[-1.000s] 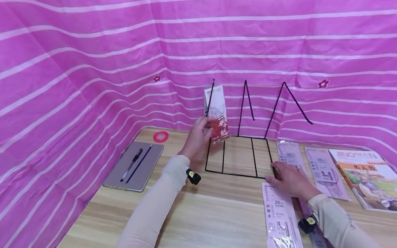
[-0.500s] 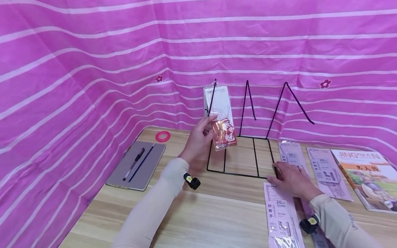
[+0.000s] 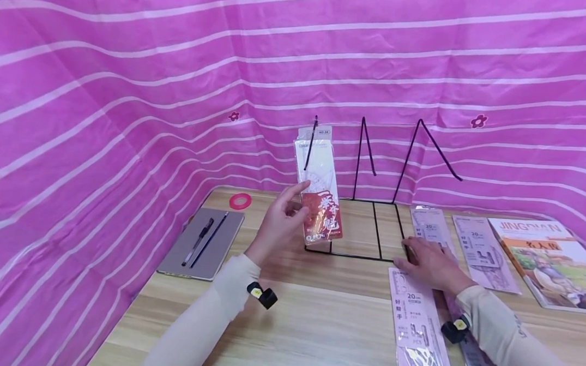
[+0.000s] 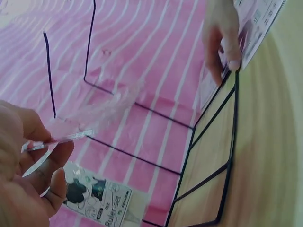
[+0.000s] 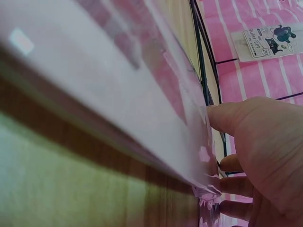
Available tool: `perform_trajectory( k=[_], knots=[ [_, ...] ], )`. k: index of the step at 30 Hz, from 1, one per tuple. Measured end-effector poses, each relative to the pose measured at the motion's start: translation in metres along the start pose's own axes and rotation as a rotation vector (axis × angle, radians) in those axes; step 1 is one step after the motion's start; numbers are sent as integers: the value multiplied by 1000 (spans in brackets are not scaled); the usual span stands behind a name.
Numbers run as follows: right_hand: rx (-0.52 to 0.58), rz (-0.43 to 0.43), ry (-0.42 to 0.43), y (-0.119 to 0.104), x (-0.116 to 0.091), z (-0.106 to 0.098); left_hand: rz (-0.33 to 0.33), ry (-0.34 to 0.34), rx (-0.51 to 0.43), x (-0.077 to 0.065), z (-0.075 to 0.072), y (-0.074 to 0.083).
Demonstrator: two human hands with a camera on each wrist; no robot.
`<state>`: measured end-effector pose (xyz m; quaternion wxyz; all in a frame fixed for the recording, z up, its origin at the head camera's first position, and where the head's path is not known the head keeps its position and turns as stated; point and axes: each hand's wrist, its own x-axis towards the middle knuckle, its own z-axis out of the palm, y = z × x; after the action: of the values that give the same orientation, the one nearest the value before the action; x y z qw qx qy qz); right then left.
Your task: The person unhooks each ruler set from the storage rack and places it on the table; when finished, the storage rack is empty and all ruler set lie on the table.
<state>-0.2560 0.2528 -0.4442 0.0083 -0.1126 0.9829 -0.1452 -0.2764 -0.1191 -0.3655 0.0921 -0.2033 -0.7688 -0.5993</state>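
Note:
My left hand (image 3: pixel 283 218) pinches a clear-wrapped ruler set (image 3: pixel 325 211) with a white upper part and a red lower part, printed with large white characters. Seen edge-on in the left wrist view, that packet (image 4: pixel 75 137) lies between thumb and fingers. It hangs at the left hook of a black wire rack (image 3: pixel 353 255); whether the hook passes through its hole, I cannot tell. Behind it, a second ruler set (image 4: pixel 102 201) with cartoon figures is on the rack. My right hand (image 3: pixel 432 265) holds the rack's right side near the front corner, thumb and fingers about the wire.
Purple ruler packets (image 3: pixel 417 314) lie around the right hand, with another packet (image 3: pixel 483 251) further right. A magazine (image 3: pixel 554 265) is at the far right. To the left are a grey notebook (image 3: pixel 172 259), two pens on it, and a pink tape roll (image 3: pixel 240 201). Pink striped cloth (image 3: pixel 179 90) stands behind.
My left hand has moved down and toward me, drawing the red-and-white packet lower and nearer. More of the packet behind shows at the top. The right hand stays on the rack.

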Motion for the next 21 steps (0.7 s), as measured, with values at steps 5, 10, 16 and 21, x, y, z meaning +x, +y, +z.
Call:
perform_trajectory(
  k=[5,10,16,21],
  knots=[
    [4,2,9,0,-2,0,-55,0,-9,-27,-2,12],
    [14,8,12,-1,-1,-2,-63,-2,2,-58,-3,20],
    [27,18,3,0,-1,-2,18,-9,56,-91,-2,26],
    [22,13,6,0,-2,0,145,1,58,-113,-2,31]
  ],
)
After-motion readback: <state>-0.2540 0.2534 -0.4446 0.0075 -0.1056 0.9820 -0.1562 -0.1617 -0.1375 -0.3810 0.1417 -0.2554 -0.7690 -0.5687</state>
